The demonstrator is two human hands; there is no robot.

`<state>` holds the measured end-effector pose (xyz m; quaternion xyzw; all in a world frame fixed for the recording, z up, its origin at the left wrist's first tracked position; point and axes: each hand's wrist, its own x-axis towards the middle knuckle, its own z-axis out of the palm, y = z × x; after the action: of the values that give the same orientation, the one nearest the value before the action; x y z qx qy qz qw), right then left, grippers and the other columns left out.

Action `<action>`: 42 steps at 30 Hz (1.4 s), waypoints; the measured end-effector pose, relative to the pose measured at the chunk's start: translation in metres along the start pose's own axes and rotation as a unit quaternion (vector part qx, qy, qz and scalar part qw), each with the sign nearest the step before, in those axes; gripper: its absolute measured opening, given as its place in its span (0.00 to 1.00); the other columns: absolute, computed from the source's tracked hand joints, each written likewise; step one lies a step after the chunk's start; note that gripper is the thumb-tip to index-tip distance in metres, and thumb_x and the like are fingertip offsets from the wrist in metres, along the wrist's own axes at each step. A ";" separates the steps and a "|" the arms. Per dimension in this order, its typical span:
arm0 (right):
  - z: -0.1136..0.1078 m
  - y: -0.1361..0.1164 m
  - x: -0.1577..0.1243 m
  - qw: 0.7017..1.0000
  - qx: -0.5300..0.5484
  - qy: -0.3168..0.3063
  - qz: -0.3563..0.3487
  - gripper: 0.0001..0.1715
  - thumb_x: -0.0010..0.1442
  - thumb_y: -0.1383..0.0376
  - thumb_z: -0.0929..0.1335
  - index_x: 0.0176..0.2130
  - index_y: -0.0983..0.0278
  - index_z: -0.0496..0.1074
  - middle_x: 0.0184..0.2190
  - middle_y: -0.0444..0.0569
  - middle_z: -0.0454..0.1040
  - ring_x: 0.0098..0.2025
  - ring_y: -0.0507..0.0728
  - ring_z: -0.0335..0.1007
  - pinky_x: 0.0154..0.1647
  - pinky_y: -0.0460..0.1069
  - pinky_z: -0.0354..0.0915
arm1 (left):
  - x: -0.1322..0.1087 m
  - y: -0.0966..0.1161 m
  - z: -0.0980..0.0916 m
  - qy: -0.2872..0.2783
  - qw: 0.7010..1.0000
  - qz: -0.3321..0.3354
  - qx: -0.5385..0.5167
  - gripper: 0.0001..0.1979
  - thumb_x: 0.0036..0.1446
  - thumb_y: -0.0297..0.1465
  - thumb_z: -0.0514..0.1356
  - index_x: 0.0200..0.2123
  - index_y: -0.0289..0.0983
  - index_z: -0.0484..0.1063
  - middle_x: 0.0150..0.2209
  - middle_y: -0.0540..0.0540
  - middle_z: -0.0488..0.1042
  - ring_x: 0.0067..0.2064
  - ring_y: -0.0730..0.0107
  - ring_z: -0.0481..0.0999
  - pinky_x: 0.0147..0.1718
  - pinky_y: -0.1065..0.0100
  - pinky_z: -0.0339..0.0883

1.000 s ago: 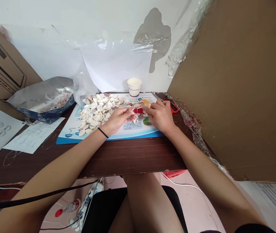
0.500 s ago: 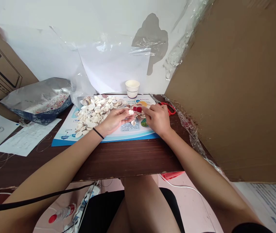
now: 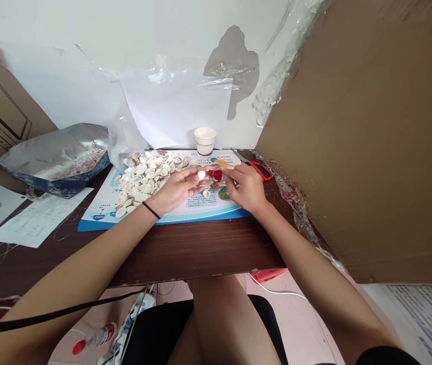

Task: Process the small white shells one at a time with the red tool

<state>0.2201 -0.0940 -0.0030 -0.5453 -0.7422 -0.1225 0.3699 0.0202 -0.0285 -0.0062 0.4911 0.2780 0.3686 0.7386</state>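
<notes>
Dark wood desk [image 3: 185,248], set against a white wall [image 3: 86,30] hung with clear plastic film [image 3: 178,101].

Small white shell [image 3: 201,175] is held just above the printed sheet [image 3: 201,217], at mid-desk. The left hand [image 3: 176,187] has its grip closed on it. The right hand [image 3: 246,187] has its grip pinched together on a small red piece [image 3: 216,174], which touches the shell.

- Shell pile [image 3: 143,175] lies on the sheet, just left of the left hand.
- Paper cup [image 3: 205,140] stands upright behind the hands; its print is too small to read.
- Red-handled scissors [image 3: 257,169] lie just beyond the right hand.
- Foil bag [image 3: 52,152] lies open at far left.
- Cardboard panel [image 3: 360,142] walls off the right side.
- The only legible writing is "2005", on the sheet's lower left corner.
</notes>
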 end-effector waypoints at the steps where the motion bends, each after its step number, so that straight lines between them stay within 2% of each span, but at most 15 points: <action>1: 0.000 0.000 0.000 1.000 0.009 0.005 0.004 0.18 0.65 0.67 0.61 0.43 0.64 0.79 0.30 0.51 0.74 0.36 0.58 0.68 0.40 0.51 0.63 | 0.000 0.000 0.000 -0.002 1.000 -0.001 -0.002 0.14 0.53 0.27 0.67 0.45 0.38 0.78 0.45 0.43 0.78 0.45 0.65 0.77 0.53 0.58 0.68; 4: 0.003 -0.004 -0.001 0.999 0.039 -0.032 -0.003 0.17 0.66 0.67 0.61 0.46 0.63 0.78 0.32 0.51 0.76 0.37 0.57 0.69 0.40 0.50 0.64 | 0.001 0.000 -0.001 0.000 1.000 0.002 -0.005 0.15 0.52 0.25 0.68 0.45 0.37 0.78 0.47 0.43 0.78 0.46 0.66 0.77 0.54 0.59 0.67; 7: 0.004 -0.007 -0.002 0.994 0.044 -0.101 -0.010 0.16 0.64 0.69 0.63 0.43 0.62 0.79 0.33 0.50 0.77 0.36 0.56 0.70 0.37 0.49 0.62 | 0.001 -0.001 -0.001 0.026 1.000 0.001 -0.015 0.15 0.51 0.23 0.67 0.44 0.36 0.78 0.49 0.42 0.77 0.48 0.66 0.76 0.53 0.60 0.68; 10: 0.000 -0.008 -0.002 0.992 0.030 -0.123 -0.008 0.16 0.61 0.70 0.63 0.42 0.63 0.80 0.34 0.51 0.78 0.37 0.57 0.71 0.37 0.50 0.63 | 0.002 0.000 0.000 0.045 0.999 -0.011 -0.029 0.14 0.51 0.21 0.66 0.43 0.35 0.78 0.47 0.42 0.78 0.48 0.67 0.76 0.52 0.62 0.68; 15: -0.001 -0.008 -0.001 0.996 0.028 -0.083 -0.012 0.16 0.63 0.68 0.63 0.42 0.64 0.79 0.33 0.52 0.78 0.37 0.59 0.71 0.40 0.51 0.64 | 0.003 -0.001 0.000 0.042 0.997 -0.011 -0.057 0.12 0.51 0.18 0.64 0.41 0.33 0.78 0.42 0.42 0.79 0.46 0.68 0.77 0.54 0.63 0.67; 20: 0.005 -0.007 -0.002 0.999 0.037 -0.004 -0.003 0.18 0.65 0.68 0.61 0.44 0.65 0.78 0.35 0.54 0.78 0.39 0.60 0.71 0.43 0.53 0.66 | 0.004 -0.003 -0.001 0.023 0.998 -0.005 -0.051 0.14 0.51 0.18 0.64 0.42 0.34 0.79 0.44 0.42 0.79 0.47 0.68 0.77 0.58 0.60 0.65; 22: 0.007 -0.006 -0.002 0.999 0.031 -0.014 -0.003 0.17 0.65 0.68 0.61 0.44 0.65 0.78 0.33 0.53 0.77 0.38 0.60 0.71 0.41 0.53 0.66 | 0.004 -0.003 -0.002 0.023 0.999 -0.008 -0.043 0.15 0.50 0.17 0.64 0.42 0.34 0.79 0.44 0.42 0.79 0.47 0.67 0.77 0.58 0.60 0.66; 27: 0.002 -0.006 -0.002 0.995 0.020 -0.090 -0.038 0.15 0.62 0.70 0.63 0.38 0.64 0.79 0.31 0.52 0.77 0.36 0.60 0.71 0.38 0.52 0.63 | 0.005 -0.003 -0.003 0.052 0.998 -0.003 -0.044 0.15 0.50 0.18 0.65 0.42 0.35 0.79 0.43 0.43 0.79 0.48 0.68 0.77 0.56 0.61 0.67; 30: -0.001 -0.007 -0.001 0.996 0.011 -0.079 -0.026 0.14 0.62 0.69 0.63 0.39 0.64 0.79 0.32 0.52 0.78 0.37 0.60 0.72 0.40 0.52 0.63 | 0.005 -0.004 -0.004 0.043 0.998 -0.005 -0.042 0.14 0.49 0.19 0.66 0.41 0.35 0.80 0.43 0.43 0.79 0.46 0.69 0.77 0.54 0.61 0.68; 34: 0.002 -0.007 -0.001 0.998 0.002 -0.061 -0.002 0.14 0.64 0.67 0.63 0.41 0.64 0.79 0.33 0.52 0.78 0.37 0.59 0.72 0.40 0.51 0.62 | 0.005 -0.003 -0.005 -0.005 1.000 -0.006 -0.014 0.12 0.48 0.21 0.69 0.39 0.35 0.81 0.41 0.43 0.79 0.42 0.70 0.77 0.51 0.61 0.69; 36: 0.003 -0.005 -0.001 0.999 -0.011 -0.032 0.025 0.14 0.64 0.66 0.63 0.41 0.63 0.79 0.32 0.52 0.78 0.36 0.59 0.72 0.39 0.51 0.62 | 0.004 -0.003 -0.005 -0.019 1.000 -0.007 0.000 0.12 0.48 0.22 0.69 0.39 0.35 0.81 0.40 0.43 0.79 0.41 0.69 0.77 0.50 0.61 0.69; 39: 0.002 -0.003 -0.001 0.998 -0.016 0.024 0.061 0.17 0.65 0.66 0.61 0.41 0.64 0.79 0.31 0.52 0.78 0.35 0.58 0.71 0.38 0.51 0.63 | 0.004 -0.003 -0.006 -0.006 1.000 -0.011 0.007 0.13 0.48 0.24 0.69 0.40 0.34 0.81 0.41 0.42 0.79 0.44 0.67 0.77 0.50 0.61 0.69; 42: -0.001 -0.002 0.000 0.999 0.012 0.012 0.042 0.16 0.64 0.66 0.62 0.41 0.65 0.79 0.32 0.53 0.78 0.35 0.58 0.72 0.39 0.51 0.64 | 0.005 -0.004 -0.007 0.009 1.000 -0.013 0.001 0.13 0.48 0.25 0.70 0.39 0.35 0.81 0.44 0.41 0.79 0.45 0.67 0.77 0.50 0.61 0.70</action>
<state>0.2184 -0.0955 -0.0025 -0.5700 -0.7157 -0.1047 0.3898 0.0191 -0.0218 -0.0127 0.4845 0.2915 0.3635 0.7404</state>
